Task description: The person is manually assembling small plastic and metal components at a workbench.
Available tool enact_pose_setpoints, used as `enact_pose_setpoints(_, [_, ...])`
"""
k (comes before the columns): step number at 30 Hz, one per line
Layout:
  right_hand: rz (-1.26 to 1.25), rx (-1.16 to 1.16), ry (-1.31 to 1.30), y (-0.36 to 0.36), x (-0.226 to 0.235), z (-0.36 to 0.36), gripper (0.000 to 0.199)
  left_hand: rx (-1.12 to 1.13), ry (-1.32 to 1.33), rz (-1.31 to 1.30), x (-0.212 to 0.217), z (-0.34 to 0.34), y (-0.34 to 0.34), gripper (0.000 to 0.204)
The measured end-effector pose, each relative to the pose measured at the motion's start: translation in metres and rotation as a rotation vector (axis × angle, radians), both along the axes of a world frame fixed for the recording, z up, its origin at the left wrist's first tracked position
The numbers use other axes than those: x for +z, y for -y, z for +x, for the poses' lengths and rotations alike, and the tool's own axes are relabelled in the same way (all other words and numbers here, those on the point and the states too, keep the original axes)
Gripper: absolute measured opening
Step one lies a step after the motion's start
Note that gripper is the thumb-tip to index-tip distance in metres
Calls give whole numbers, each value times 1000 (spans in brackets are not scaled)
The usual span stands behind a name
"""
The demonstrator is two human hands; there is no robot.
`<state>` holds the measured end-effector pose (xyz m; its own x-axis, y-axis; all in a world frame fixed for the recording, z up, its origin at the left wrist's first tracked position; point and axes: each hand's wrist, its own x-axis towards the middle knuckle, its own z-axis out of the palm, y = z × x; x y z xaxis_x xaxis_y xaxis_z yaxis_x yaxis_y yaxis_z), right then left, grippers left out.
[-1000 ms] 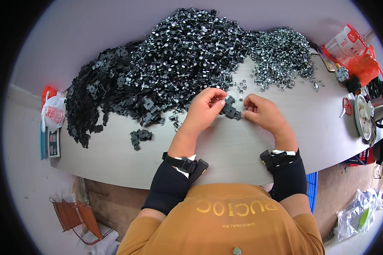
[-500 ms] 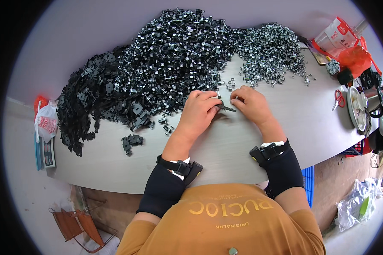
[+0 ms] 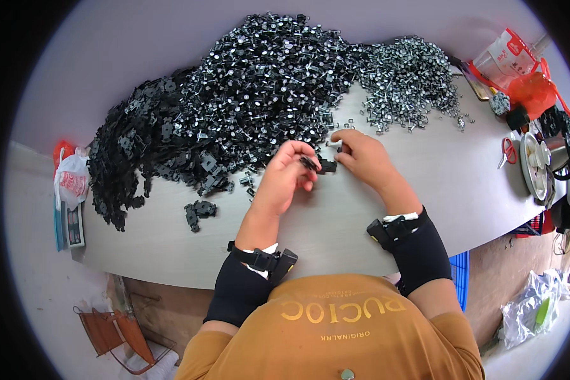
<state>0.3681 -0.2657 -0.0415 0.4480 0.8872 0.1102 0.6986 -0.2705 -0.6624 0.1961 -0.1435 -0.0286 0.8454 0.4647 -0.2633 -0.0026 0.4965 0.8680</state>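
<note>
Now a small black clip (image 3: pixel 318 166) is pinched between both hands just above the worktop (image 3: pixel 462 177), its long axis lying roughly left to right. It is gripped by the left hand (image 3: pixel 289 176) at one end, by the right hand (image 3: pixel 361 158) at the other, beside the black pile (image 3: pixel 247 95).

Soft, even daylight is filling the room, leaving only faint shadows under the hands. The worktop (image 3: pixel 462 183) is bending sharply toward the black round rim. Tiny glints are sparkling off the metal pile (image 3: pixel 405 79); the centre is staying sharp, the edges softening.
</note>
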Motion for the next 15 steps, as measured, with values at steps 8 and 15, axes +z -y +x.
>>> enact_pose_setpoints(8, [77,57,232,6,-13,13,14,-198,-134,213,-21,-1,4,12])
enact_pose_setpoints(15, [93,109,187,-4,-21,7,15,-254,-139,374,-16,0,7,22])
